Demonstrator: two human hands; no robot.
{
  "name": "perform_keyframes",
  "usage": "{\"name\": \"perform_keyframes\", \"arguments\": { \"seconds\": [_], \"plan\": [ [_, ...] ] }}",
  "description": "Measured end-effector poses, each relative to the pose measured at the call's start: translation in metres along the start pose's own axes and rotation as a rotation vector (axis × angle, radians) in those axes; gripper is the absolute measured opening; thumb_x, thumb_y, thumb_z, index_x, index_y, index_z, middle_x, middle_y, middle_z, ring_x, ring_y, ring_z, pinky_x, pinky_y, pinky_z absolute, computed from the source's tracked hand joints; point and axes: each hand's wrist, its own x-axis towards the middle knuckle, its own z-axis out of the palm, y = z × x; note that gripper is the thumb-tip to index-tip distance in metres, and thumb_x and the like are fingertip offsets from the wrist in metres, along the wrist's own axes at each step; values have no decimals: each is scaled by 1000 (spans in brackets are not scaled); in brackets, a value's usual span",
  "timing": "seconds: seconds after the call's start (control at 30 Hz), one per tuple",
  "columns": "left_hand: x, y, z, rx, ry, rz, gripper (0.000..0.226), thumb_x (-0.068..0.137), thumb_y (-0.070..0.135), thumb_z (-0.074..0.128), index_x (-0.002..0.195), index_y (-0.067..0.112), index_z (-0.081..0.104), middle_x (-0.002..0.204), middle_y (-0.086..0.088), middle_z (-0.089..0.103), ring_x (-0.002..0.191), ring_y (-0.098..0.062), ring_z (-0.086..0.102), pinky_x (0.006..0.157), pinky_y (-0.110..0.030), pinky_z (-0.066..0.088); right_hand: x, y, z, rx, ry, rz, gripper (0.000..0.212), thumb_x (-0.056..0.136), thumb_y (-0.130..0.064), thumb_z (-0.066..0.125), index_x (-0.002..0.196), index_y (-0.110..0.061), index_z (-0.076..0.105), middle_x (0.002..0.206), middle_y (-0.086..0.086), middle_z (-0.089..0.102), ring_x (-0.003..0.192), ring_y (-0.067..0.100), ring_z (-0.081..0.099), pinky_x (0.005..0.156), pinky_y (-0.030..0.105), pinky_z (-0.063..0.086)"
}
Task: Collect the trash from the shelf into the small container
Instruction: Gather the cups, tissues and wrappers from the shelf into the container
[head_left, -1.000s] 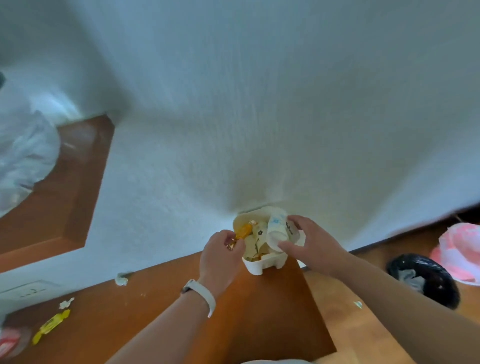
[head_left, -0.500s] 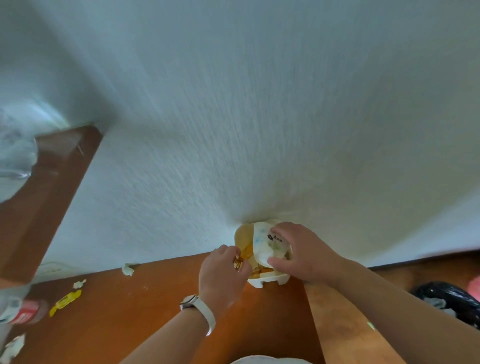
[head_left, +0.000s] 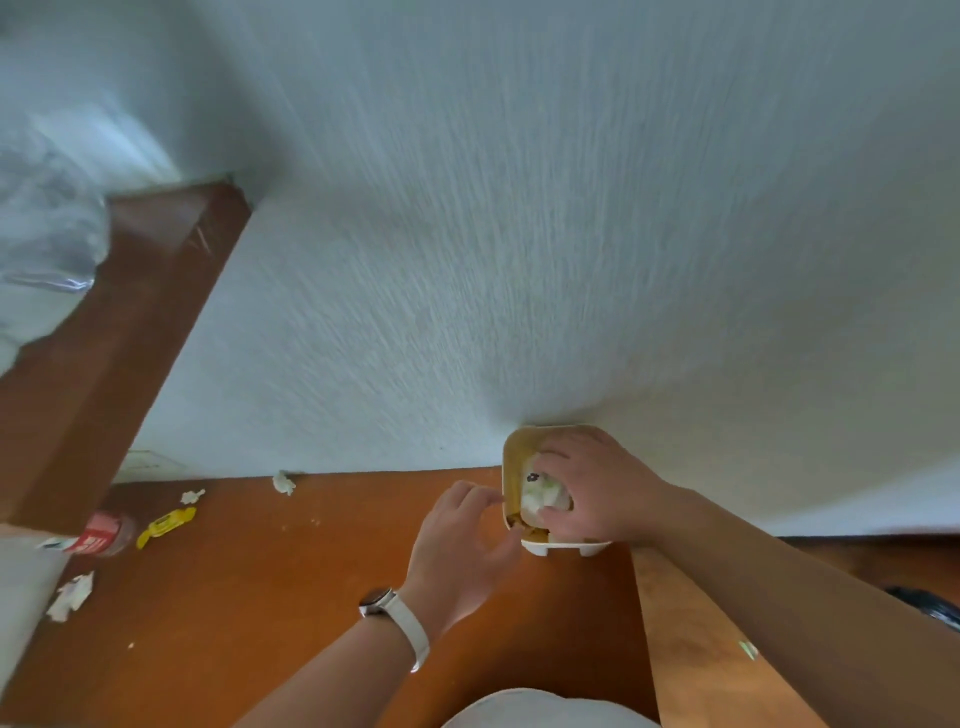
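Small container (head_left: 514, 467): white outside, yellowish inside, standing on the brown shelf (head_left: 291, 597) with its back against the white wall (head_left: 519, 234), near the shelf's right end. Brownish-orange scraps are visible along its inner left edge.

Right hand (head_left: 592, 483): lies over the container's mouth, grip clenched round a white wrapper (head_left: 540, 493) with a dark printed mark, holding it inside the container.

Left hand (head_left: 462, 545): just left of the container, fingers curled, fingertips at the left rim. Grip state cannot be determined (the fingertips are blurred, so it is unclear whether they pinch the rim, a scrap, or nothing). White-strapped watch (head_left: 378, 609) on this wrist.

Trash on the shelf, well apart from the container to the left:
- crumpled paper bit (head_left: 284, 482) at the wall's foot
- smaller white scrap (head_left: 192, 496)
- yellow wrapper (head_left: 166, 526) just beside a red-labelled bottle (head_left: 104, 535) lying on its side
- crumpled white paper (head_left: 72, 603) at the shelf's left edge

Clear plastic bag (head_left: 47, 244) at upper left.
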Motion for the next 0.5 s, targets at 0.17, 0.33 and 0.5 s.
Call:
{"name": "perform_keyframes", "arguments": {
  "seconds": [0.17, 0.33, 0.5],
  "plan": [
    [-7, -15, -7, -32, 6, -63, 35, 87, 43, 63, 118, 28, 56, 111, 18, 50, 101, -2, 48, 90, -22, 46, 4, 1, 8, -23, -12, -23, 61, 79, -64, 47, 128, -28, 55, 141, -9, 47, 134, 16, 36, 114, 41, 19],
    [-14, -26, -12, -46, 10, -124, 32, 89, 41, 61, 118, 29, 55, 115, 16, 52, 106, -3, 49, 92, -24, 46, -11, -2, -2, -16, 34, -14, 50, 86, -53, 53, 128, -26, 57, 131, -6, 56, 124, 15, 46, 109, 35, 26],
    [-24, -38, -24, -9, 16, -104, 34, 91, 41, 56, 122, 29, 53, 124, 13, 52, 113, -5, 46, 100, -30, 42, -20, -15, -3, -55, 75, -41, 49, 89, -53, 48, 122, -20, 60, 124, -2, 60, 118, 19, 50, 102, 33, 34]
  ]
}}
